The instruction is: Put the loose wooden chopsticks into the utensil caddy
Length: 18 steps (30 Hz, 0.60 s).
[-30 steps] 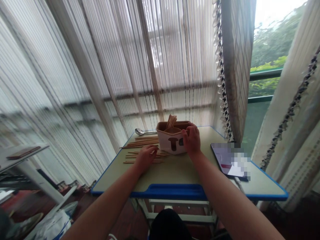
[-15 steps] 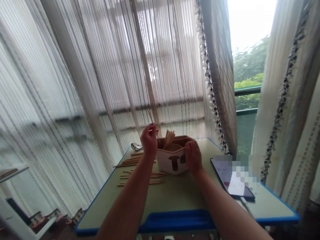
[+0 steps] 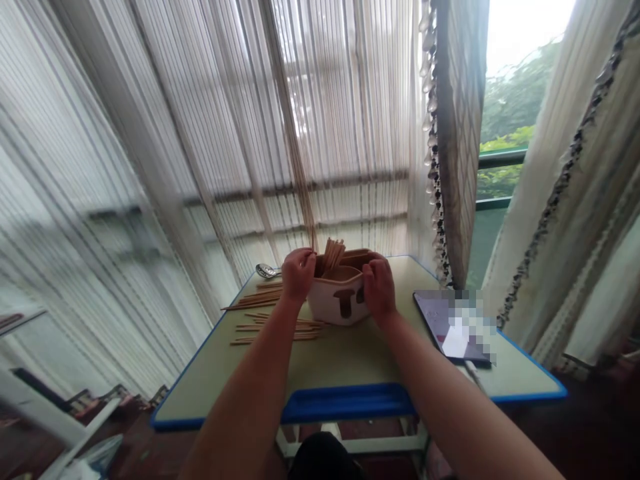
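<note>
A white storage basket with brown mushroom-like shapes stands on the table, its lining brown. A bundle of chopsticks leans upright inside it, beside a rounded brown piece I cannot identify. My left hand is closed on the basket's left rim, its fingertips partly hidden. At the opposite side, my right hand grips the right rim. Left of the basket, more chopsticks lie in loose rows, partly behind my left forearm. Past them lies a metal slotted spoon.
A tablet with a white cable lies on the right of the table, which has a blue edge and a blue front tray. Sheer curtains hang just behind the table. A white frame stands at lower left.
My left hand has come down from above the basket to its left rim, and the thin stick it held up no longer shows. The view has tilted down slightly.
</note>
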{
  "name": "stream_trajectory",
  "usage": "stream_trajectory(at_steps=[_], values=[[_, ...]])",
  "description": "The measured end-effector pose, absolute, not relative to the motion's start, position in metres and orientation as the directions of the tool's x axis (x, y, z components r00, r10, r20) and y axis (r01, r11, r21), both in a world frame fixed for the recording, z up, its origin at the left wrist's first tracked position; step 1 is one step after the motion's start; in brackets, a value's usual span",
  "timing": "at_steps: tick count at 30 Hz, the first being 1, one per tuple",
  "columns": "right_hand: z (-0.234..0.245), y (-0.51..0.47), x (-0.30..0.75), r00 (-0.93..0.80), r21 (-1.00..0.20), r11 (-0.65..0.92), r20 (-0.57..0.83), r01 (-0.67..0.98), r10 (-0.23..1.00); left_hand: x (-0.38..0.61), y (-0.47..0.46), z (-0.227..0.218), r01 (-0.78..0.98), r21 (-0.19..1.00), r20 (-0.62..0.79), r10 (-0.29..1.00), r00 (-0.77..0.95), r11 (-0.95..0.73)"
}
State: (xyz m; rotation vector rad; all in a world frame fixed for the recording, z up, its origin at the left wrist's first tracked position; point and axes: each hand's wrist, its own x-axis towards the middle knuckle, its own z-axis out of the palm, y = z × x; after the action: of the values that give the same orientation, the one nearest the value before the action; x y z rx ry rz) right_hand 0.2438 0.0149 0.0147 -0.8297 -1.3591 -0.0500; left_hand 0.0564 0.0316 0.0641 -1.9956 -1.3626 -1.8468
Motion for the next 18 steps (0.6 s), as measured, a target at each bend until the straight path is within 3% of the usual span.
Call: stream_trajectory(at_steps=[7, 18], values=[[0.0172, 0.0145, 0.2445, 0.250, -0.490, 0.713, 0.871, 0.501, 0.423, 0.0582, 0.0313, 0.0617, 0.612, 0.526, 0.789, 0.608, -0.091, -0.591], [0.0165, 0.0138, 0.2458, 0.222, -0.470, 0.712, 0.881, 0.522, 0.418, 0.0635, 0.0257, 0.0624, 0.677, 0.449, 0.838, 0.537, -0.094, -0.583]])
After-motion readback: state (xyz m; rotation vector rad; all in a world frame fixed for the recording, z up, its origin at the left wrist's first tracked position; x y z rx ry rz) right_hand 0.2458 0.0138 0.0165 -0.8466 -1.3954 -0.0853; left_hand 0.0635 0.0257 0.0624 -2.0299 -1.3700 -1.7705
